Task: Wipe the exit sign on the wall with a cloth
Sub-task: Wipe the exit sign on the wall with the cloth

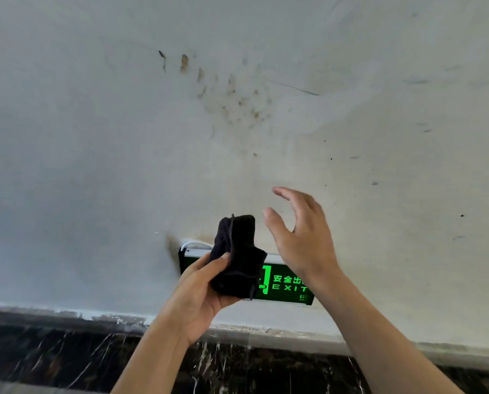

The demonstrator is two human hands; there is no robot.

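I see the left hand [200,294] gripping a bunched black cloth [237,260], held up in front of the left half of the exit sign [286,282]. The sign sits low on the stained white wall [124,137], just above the dark marble skirting [53,356]. My right hand [300,231] hangs open, fingers spread, beside the cloth and holding nothing.

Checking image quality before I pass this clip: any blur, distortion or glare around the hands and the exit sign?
Head view: right hand shows slight motion blur at the fingertips; left hand and black cloth are sharper. Wide-angle bending curves the dark baseboard. Soft, even light, no glare; the exit sign glows green, its lettering legible though partly hidden.
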